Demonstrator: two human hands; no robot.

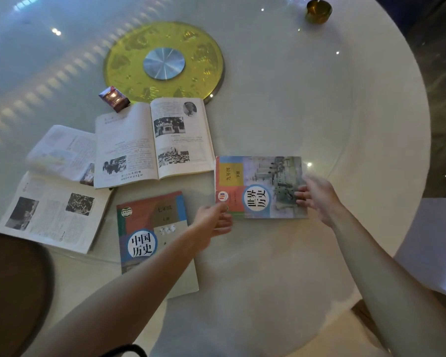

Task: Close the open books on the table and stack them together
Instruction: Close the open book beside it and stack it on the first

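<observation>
A closed book with a painted cover (pixel 260 186) lies sideways right of centre. My left hand (pixel 213 220) grips its lower left corner and my right hand (pixel 317 197) grips its right edge. A second closed book with a red and blue cover (pixel 152 228) lies to its left, partly under my left forearm. Three books lie open further left: one (pixel 152 140) behind the closed ones, one (pixel 54 212) at the near left, and one (pixel 65 153) partly beneath the other two.
The round white table (pixel 319 99) has a yellow turntable hub (pixel 165 63) at its middle. A small dark box (pixel 113 99) stands behind the open books. A brass ashtray (pixel 318 11) sits far right. A dark chair back (pixel 13 287) is at the near left.
</observation>
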